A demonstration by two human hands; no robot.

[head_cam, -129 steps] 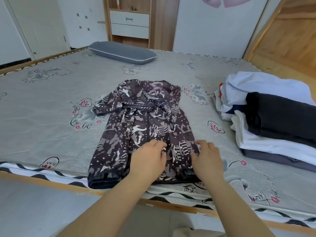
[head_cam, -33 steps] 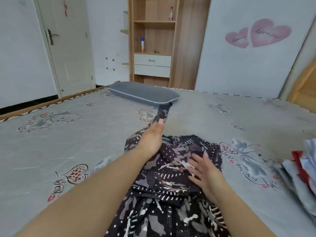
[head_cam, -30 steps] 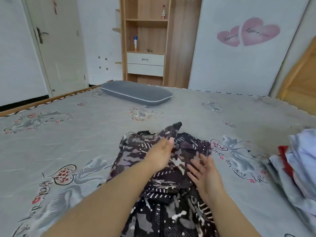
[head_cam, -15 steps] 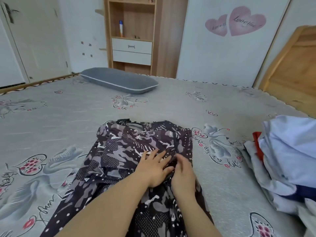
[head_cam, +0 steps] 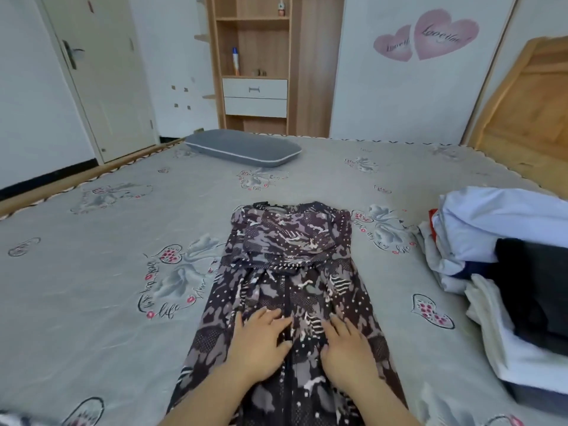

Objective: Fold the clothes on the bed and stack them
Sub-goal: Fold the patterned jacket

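Both hands flat, palms down, on the lower part of a dark patterned dress with a grey, white and purple camouflage-like print [head_cam: 292, 272]. Left hand [head_cam: 259, 342] with fingers straight and slightly spread, pointing away and a little rightward, thumb out toward the right. Right hand [head_cam: 345, 342] likewise pressed flat, fingers straight and pointing away toward the bodice. Neither hand curled round or pinching cloth; just resting on it, a strip of fabric showing between them. Forearms entering from the bottom edge, angled inward.

Spread lengthwise on the grey printed bedsheet with heart and flower motifs [head_cam: 107, 272], long axis running from the near edge away toward the far wall. Neckline at the far end, tied waist band across the middle, skirt widening toward the viewer. Sleeves tucked in; sides narrow and fairly straight at the top. Hem cut off by the bottom edge, partly covered by the forearms.

Off to the right, well apart from the dress, a stack of folded white, pale blue and black clothes [head_cam: 507, 272], cut off at the right edge. Far back on the bed, a flat grey pillow with white piping [head_cam: 242, 147].
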